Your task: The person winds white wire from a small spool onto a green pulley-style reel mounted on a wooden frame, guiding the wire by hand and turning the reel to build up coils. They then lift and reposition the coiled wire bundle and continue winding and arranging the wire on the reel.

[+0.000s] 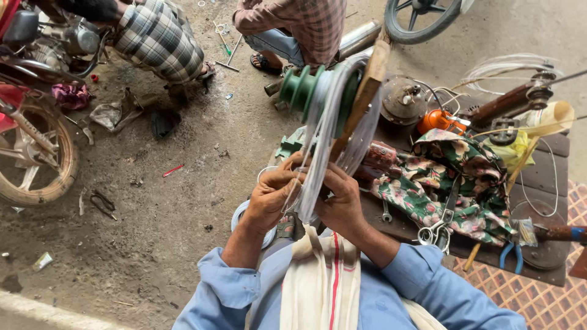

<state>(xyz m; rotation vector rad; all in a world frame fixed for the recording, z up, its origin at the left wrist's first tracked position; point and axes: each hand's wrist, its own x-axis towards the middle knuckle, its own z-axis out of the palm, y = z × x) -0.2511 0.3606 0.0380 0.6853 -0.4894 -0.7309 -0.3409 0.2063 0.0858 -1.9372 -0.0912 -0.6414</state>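
Note:
A coil of pale wire point(333, 116) is wound on a wooden former point(365, 91) mounted beside a green stepped pulley point(299, 88). My left hand point(272, 192) pinches the wire strands at the coil's lower end. My right hand point(342, 201) grips the same bundle from the other side. Both hands touch the wire just above my lap. A white cloth with a red stripe point(324, 275) hangs over my blue shirt.
A dark workbench point(544, 177) at right carries a floral cloth point(452, 183), scissors point(434, 232), blue-handled pliers point(510, 253), an orange tool point(437, 119) and a winding machine point(507, 104). Two other people squat at the top. A red motorcycle point(30, 122) stands left. Scraps litter the dirt floor.

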